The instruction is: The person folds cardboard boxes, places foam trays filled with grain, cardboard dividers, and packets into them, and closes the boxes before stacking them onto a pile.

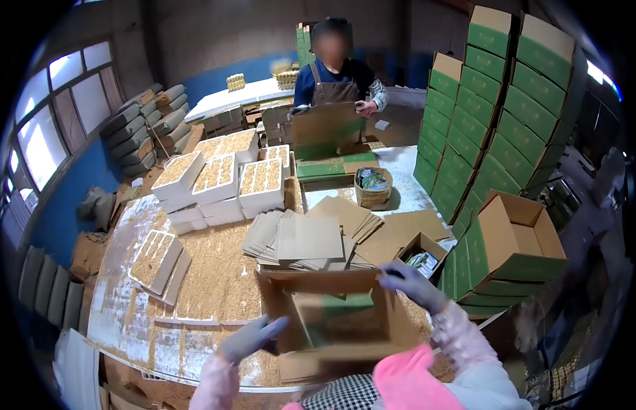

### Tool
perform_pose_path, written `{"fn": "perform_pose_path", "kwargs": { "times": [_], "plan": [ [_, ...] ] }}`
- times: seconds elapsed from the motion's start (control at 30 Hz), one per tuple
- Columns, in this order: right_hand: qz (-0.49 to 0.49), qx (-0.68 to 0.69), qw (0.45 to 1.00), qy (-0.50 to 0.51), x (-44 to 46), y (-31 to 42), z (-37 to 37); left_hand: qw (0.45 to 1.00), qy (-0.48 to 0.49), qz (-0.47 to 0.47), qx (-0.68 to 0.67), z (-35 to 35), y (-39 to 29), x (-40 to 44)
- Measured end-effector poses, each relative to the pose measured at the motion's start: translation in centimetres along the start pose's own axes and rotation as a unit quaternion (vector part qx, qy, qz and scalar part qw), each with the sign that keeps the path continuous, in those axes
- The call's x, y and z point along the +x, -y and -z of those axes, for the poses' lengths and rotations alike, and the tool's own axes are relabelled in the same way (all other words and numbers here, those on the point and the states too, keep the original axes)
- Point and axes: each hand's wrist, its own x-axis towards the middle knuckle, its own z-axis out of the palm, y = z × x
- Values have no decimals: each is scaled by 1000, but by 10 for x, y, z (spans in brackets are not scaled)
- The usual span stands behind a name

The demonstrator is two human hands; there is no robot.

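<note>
An open cardboard box (345,357) is held tilted in front of me, over the near edge of the table, slightly blurred by motion. My left hand (253,339), in a grey glove, grips its left side with the fingers lying along the wall. At the box's upper right corner, my right hand (415,287), also gloved, has its fingers closed over the rim. Just beyond the box lies a stack of grey cardboard sheets (308,238). A small box of green-and-white packets (422,262) stands near my right hand.
White foam trays (184,174) of sawdust are piled on the left of the table (119,335). Tall stacks of green cartons (478,102) rise at right, with an open carton (519,236) nearer. Across the table a person (338,78) holds another box (325,130).
</note>
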Motion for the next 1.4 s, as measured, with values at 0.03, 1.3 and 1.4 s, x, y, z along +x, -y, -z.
{"fn": "perform_pose_path", "kwargs": {
  "times": [0.03, 1.3, 1.4],
  "plan": [
    [-33, 14, 999, 40, 25, -17, 0, 994, 95, -36, 50, 8, 18, 43],
    [-20, 78, 981, 177, 23, 79, -100, 868, -329, -266, -260, -96, 169, 127],
    [-7, -32, 971, 237, 25, 53, -179, 771, -281, -203, -534, -53, 145, 75]
  ]
}}
